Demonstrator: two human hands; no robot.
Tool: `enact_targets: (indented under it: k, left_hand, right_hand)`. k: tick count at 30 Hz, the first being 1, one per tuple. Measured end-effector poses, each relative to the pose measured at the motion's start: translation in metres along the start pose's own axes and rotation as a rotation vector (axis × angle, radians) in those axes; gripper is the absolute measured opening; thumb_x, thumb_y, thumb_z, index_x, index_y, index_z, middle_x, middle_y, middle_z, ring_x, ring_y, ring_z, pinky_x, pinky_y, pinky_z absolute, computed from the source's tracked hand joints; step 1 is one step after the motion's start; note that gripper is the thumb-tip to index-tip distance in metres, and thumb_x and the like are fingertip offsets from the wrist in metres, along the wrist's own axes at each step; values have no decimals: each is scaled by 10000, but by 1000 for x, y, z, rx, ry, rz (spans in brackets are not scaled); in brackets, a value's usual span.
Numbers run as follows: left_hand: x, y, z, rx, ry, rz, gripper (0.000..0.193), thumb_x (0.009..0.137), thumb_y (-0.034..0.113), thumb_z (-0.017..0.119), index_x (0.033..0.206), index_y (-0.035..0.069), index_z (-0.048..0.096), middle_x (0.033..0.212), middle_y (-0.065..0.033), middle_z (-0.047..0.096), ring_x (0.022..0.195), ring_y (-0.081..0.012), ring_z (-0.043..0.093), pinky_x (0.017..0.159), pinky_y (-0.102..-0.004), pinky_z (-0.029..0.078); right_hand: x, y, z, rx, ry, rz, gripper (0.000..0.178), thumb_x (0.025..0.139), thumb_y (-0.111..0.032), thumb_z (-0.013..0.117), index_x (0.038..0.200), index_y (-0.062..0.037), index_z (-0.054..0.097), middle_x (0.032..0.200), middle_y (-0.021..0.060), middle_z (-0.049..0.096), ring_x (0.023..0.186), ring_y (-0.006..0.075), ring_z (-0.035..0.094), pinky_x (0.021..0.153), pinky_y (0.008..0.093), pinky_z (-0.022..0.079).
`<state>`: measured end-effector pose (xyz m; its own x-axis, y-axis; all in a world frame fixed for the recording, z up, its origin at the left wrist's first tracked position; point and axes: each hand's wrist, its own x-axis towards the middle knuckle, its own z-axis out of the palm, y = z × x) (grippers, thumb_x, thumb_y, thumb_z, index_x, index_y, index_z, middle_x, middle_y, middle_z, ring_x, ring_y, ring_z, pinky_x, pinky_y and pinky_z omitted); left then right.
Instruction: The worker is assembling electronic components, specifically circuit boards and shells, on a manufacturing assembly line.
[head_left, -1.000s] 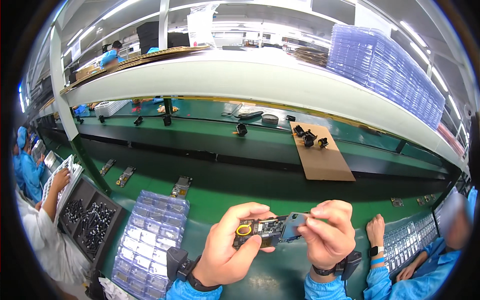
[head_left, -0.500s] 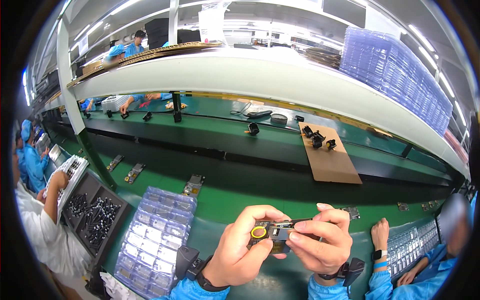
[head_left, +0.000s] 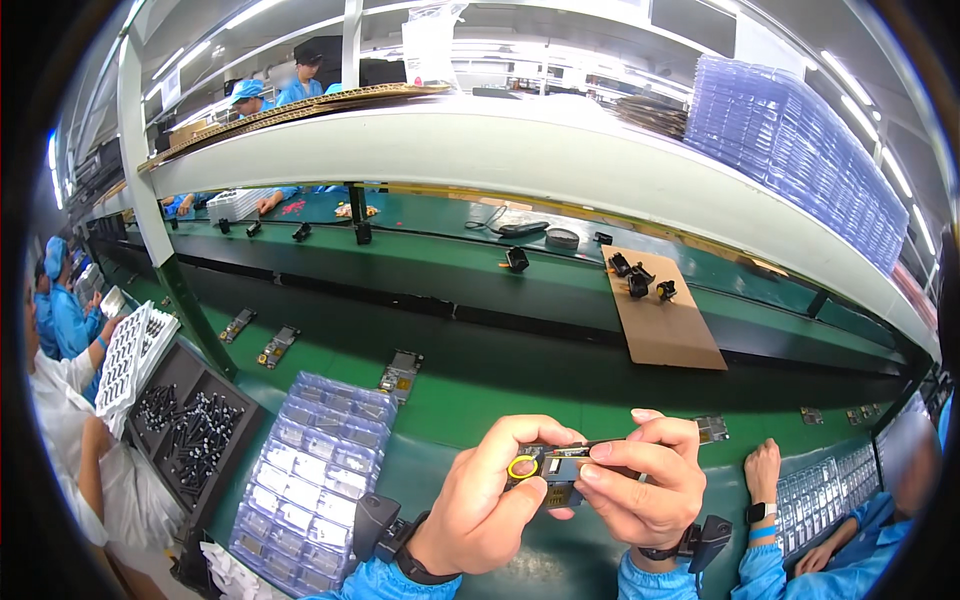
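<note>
Low in the middle of the head view, my two hands hold a small circuit board [head_left: 560, 492] with a yellow ring on its left end. My left hand [head_left: 478, 512] pinches that end between thumb and fingers. Bent fingers of my right hand [head_left: 648, 492] grip the right end, where a thin dark piece lies along the top edge. Whether that piece is fixed to the board is hidden by the fingers. Beyond my hands, a green belt [head_left: 500, 405] carries more circuit boards, one of them a grey board [head_left: 401, 376] just past the clear blister trays [head_left: 308, 490].
A dark bin [head_left: 250, 428] of black screw-like parts stands at left, beside a co-worker with a white tray [head_left: 122, 368]. Another co-worker's hand [head_left: 763, 470] rests at right. Black parts lie on cardboard [head_left: 665, 335] under a white shelf [head_left: 500, 140].
Boards on the belt have shifted slightly right. The left co-worker's hand has dropped lower and the white tray shows more fully. My hands keep nearly the same grip on the board.
</note>
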<state>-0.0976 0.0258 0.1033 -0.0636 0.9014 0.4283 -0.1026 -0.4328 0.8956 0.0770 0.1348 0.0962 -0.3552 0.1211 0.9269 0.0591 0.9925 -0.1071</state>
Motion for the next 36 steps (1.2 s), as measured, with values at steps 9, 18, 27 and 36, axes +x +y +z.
enact_targets:
  k: [9, 18, 27, 36]
  left_hand:
    - [0, 0, 0, 3, -2, 5, 351, 969, -32, 419, 1321, -36, 425, 1315, -247, 580, 1142, -278, 666, 817, -395, 666]
    - [1, -1, 3, 92, 14, 53, 222, 1065, 14, 411, 1282, -30, 430, 1272, -244, 604, 1088, -257, 689, 792, -379, 674]
    - [0, -6, 1, 114, -9, 143, 245, 1054, 3, 462, 1292, -45, 440, 1231, -239, 641, 1034, -231, 705, 799, -360, 664]
    - [0, -7, 2, 159, -29, 185, 221, 1059, 1, 454, 1266, -15, 379, 1252, -302, 613, 1045, -279, 708, 789, -385, 671]
  right_hand:
    - [-1, -1, 0, 3, 6, 13, 388, 623, -109, 904, 992, -206, 834, 1062, -28, 768, 903, 192, 563, 906, 415, 559]
    - [2, -7, -2, -21, 14, 9, 384, 626, -96, 897, 988, -206, 833, 1052, -32, 767, 889, 181, 567, 925, 403, 550]
    - [1, -5, -9, -8, -28, -18, 359, 639, -96, 901, 979, -194, 837, 1068, -44, 769, 876, 174, 580, 915, 396, 559]
    - [3, -7, -8, -17, -27, -11, 347, 644, -107, 909, 977, -175, 839, 1061, -34, 768, 883, 173, 587, 917, 394, 567]
